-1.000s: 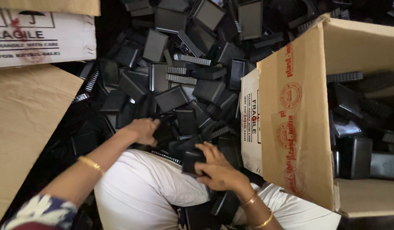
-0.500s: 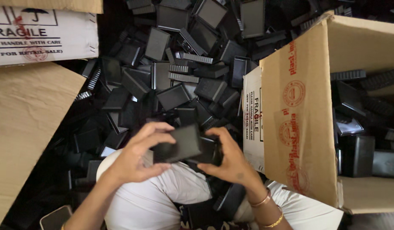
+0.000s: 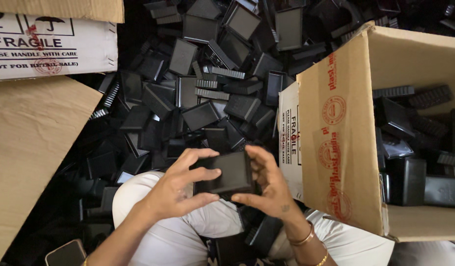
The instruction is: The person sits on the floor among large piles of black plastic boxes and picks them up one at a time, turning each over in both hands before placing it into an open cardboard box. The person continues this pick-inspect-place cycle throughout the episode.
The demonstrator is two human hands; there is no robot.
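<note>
Hands met over my lap: my left hand (image 3: pixel 176 192) and my right hand (image 3: pixel 269 189) were both clamped on one black plastic tray (image 3: pixel 223 173), fingers on its two short ends, and it was held flat above my light trousers (image 3: pixel 178 236). Beyond it lay a loose heap of similar black trays (image 3: pixel 208 98) on the floor, and an open cardboard box (image 3: pixel 336 143) stood just at my right. I judged the grip light; the smooth tray could slip and fall back into the heap.
</note>
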